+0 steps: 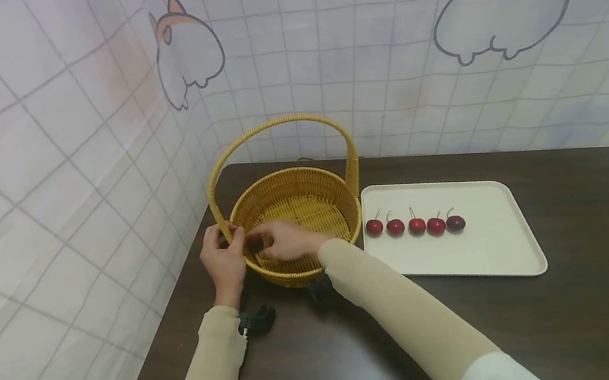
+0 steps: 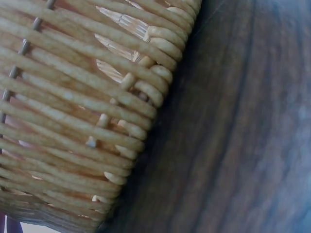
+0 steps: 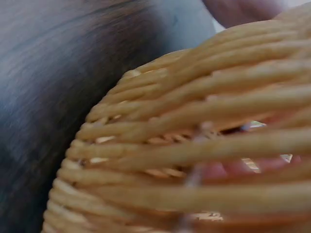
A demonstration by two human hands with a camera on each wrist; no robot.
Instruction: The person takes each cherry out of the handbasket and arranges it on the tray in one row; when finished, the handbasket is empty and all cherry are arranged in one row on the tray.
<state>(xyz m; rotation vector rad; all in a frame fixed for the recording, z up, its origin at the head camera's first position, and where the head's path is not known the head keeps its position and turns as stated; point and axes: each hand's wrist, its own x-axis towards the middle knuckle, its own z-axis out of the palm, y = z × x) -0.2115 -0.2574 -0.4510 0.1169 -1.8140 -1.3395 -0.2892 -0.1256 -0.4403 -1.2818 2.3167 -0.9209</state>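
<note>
A yellow wicker basket (image 1: 310,274) with a tall arched handle stands at the table's left. My left hand (image 1: 224,258) grips it at the left foot of the handle, by the rim. The right hand (image 1: 291,239) reaches over the near rim into the basket, with bent fingers close to the left hand. A dark patch shows by those fingers, and I cannot tell whether it is a held thing or shadow. In the left wrist view, the woven basket wall (image 2: 73,111) hides the hand. The right wrist view shows the basket wall (image 3: 146,145) close up, with blurred skin at the top.
Right of the basket lies a white tray (image 1: 486,222) with a row of several red cherries (image 1: 417,226), stems upward. A dark wood table (image 1: 601,237) carries everything. Patterned cloth (image 1: 384,92) hangs along its back and left sides.
</note>
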